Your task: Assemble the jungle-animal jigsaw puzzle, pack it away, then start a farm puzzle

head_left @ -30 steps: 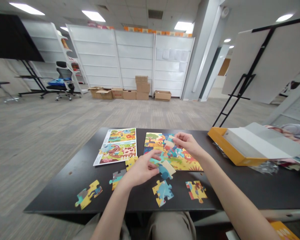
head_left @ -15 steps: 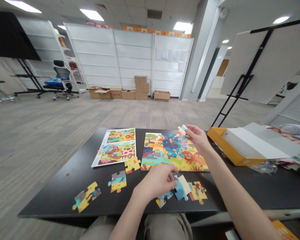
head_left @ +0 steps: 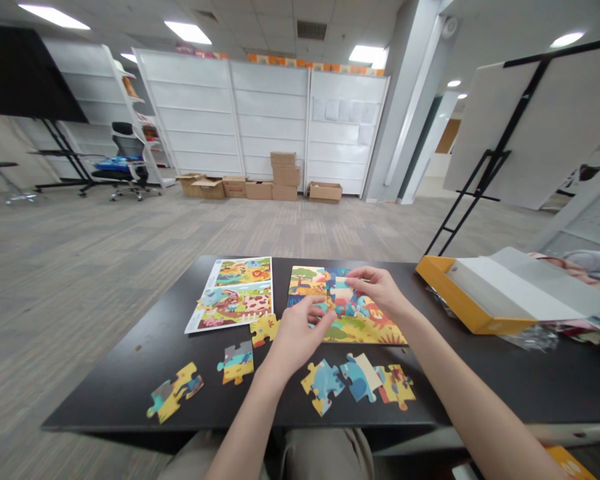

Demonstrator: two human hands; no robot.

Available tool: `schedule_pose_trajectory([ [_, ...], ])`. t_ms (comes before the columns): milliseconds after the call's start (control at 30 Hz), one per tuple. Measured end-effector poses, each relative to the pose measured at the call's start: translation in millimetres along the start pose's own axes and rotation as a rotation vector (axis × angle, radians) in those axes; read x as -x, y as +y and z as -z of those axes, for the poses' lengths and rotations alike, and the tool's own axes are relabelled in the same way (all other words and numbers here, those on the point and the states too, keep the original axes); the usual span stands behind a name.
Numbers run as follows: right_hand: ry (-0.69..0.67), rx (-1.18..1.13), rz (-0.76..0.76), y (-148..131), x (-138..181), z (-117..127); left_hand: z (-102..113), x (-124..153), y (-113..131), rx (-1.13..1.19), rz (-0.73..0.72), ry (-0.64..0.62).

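Observation:
Over the puzzle board (head_left: 375,331), my right hand (head_left: 377,290) pinches a puzzle piece (head_left: 341,288) with pale blue, cream and pink bands. The piece is above the upper middle of the animal picture; whether it touches the board I cannot tell. My left hand (head_left: 303,333) is over the board's left part, thumb and fingers apart, with nothing visible in it. Nearer the front edge lie a blue puzzle piece (head_left: 323,380), a blue and cream piece (head_left: 361,377) and a yellow-brown piece (head_left: 397,387). Both hands hide parts of the picture.
On the left of the black table (head_left: 115,380) lies a printed picture sheet (head_left: 235,300). Near it are a yellow piece (head_left: 263,329), a grey-blue-yellow piece (head_left: 237,363) and joined-looking pieces (head_left: 175,392). An open yellow box (head_left: 465,307) with plastic wrap (head_left: 533,337) stands at right.
My right hand has brought its puzzle piece left and down over the board. My left hand has moved up and left from the loose pieces onto the board, uncovering the blue piece.

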State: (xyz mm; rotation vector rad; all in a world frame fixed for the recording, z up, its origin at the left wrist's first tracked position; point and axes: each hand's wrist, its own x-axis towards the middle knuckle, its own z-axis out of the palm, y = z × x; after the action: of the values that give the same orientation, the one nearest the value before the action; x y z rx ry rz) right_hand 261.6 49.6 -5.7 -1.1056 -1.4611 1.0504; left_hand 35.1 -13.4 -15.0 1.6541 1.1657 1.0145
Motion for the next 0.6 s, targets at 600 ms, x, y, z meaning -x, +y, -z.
schedule_pose_trajectory([
  [600, -0.294, 0.038, -0.039, -7.2, 9.5, -12.9, 19.0, -17.8, -2.4, 0.145, 0.028, 0.002],
])
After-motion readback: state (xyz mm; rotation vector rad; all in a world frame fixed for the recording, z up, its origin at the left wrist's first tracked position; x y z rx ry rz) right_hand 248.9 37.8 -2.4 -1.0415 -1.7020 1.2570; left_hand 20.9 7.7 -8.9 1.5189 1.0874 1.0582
